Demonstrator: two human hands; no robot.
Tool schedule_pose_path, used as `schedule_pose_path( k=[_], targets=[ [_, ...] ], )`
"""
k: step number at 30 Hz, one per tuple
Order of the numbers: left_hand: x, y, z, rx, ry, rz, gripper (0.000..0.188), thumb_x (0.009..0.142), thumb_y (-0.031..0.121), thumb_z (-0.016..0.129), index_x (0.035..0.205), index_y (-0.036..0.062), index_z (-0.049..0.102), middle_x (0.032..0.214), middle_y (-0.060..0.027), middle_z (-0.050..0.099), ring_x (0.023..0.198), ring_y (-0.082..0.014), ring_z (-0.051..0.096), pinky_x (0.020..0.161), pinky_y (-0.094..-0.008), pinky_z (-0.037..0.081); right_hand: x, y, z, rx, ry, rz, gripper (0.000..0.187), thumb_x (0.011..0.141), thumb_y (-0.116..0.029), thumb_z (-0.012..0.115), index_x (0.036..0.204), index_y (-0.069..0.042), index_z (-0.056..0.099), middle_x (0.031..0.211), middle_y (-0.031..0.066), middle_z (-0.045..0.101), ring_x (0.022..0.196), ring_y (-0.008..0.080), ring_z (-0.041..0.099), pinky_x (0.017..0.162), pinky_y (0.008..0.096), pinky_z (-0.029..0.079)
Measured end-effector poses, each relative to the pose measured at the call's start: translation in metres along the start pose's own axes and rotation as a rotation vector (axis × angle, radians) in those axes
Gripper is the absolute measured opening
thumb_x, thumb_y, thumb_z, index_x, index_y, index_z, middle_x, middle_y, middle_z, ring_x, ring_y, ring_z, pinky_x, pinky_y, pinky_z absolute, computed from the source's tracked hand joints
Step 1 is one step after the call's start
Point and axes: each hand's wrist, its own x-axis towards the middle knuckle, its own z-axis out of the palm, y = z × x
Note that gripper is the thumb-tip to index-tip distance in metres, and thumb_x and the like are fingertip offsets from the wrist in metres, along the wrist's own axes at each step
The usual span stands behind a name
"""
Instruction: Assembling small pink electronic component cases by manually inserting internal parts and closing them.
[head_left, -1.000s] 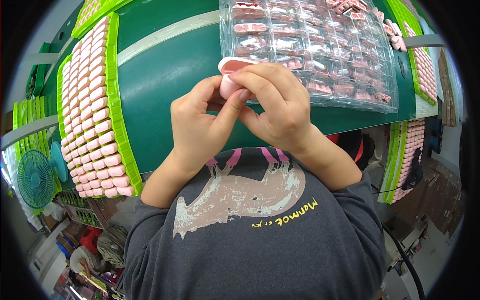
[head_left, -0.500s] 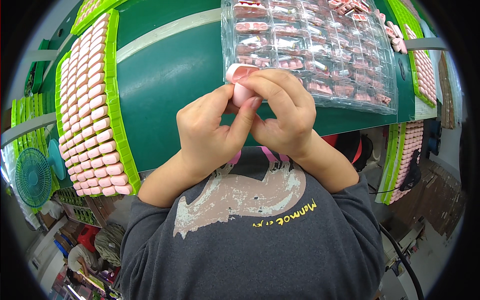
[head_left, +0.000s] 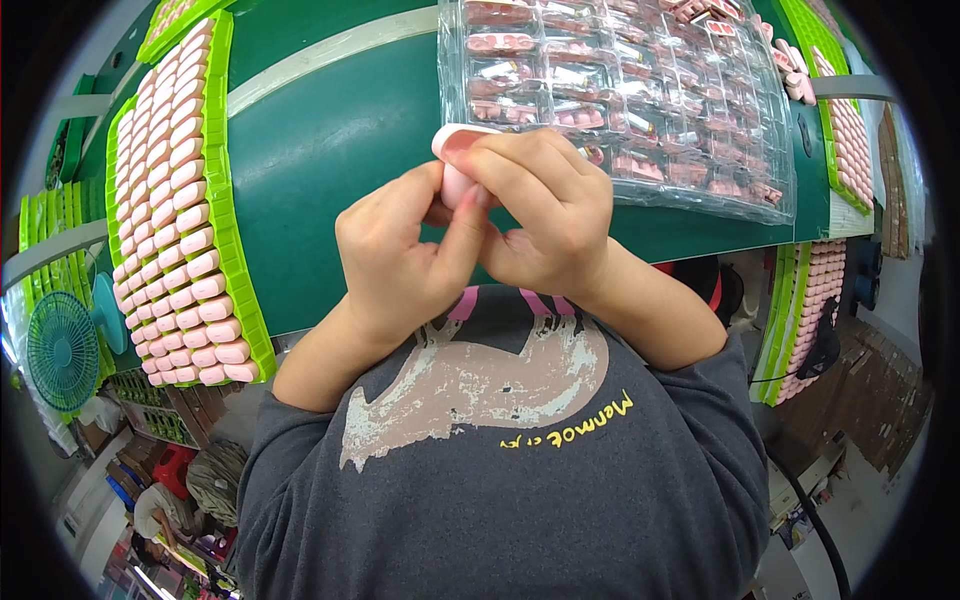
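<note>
Both hands, the left hand (head_left: 400, 255) and right hand (head_left: 545, 215), pinch a small pink case (head_left: 455, 160) above the green bench (head_left: 330, 130); it looks light, rigid, smooth, best gripped by its edges.

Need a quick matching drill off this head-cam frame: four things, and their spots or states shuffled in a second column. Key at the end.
Things:
1. small pink case
2. green tray of pink cases
3. clear blister sheet
4. teal fan

Places or states:
A. on the green table, far right of the hands
B. pinched between the left hand and right hand
C. beyond the table's left edge, lower down
D. along the table's left side, packed in rows

Pairs: 1-B, 2-D, 3-A, 4-C
</note>
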Motion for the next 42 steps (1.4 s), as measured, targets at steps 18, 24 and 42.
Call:
schedule_pose_path(
  k=[18,24,42],
  targets=[
    [0.002,-0.022,-0.016,-0.798,-0.074,-0.530,0.033,0.097,0.023,0.054,0.106,-0.0078,0.061,0.087,-0.0138,0.068,0.072,-0.0166,0.066,0.063,-0.0249,0.052,0.005,0.023,-0.030,1.071,-0.418,1.142,0.053,0.100,-0.043,0.040,0.123,0.003,0.053,0.109,0.0134,0.062,0.095,0.0177,0.061,0.080,0.0314,0.051],
    [-0.005,-0.027,-0.010,-0.747,-0.127,-0.547,0.030,0.094,0.020,0.059,0.111,-0.0048,0.061,0.096,-0.0081,0.066,0.083,-0.0128,0.063,0.067,-0.0234,0.051,0.013,0.005,-0.029,0.944,-0.307,1.003,0.052,0.084,-0.011,0.070,0.127,0.003,0.044,0.094,0.0068,0.062,0.091,0.0118,0.058,0.080,0.0273,0.048],
    [-0.040,-0.041,-0.040,-0.369,-0.362,-0.383,0.036,0.079,0.010,0.071,0.113,0.0011,0.060,0.097,-0.0072,0.065,0.088,-0.0128,0.061,0.079,-0.0276,0.050,-0.001,-0.010,-0.046,0.563,-0.681,0.704,0.043,0.088,-0.021,0.067,0.124,-0.002,0.052,0.094,0.0113,0.068,0.085,0.0167,0.065,0.078,0.0291,0.051]
  ],
)
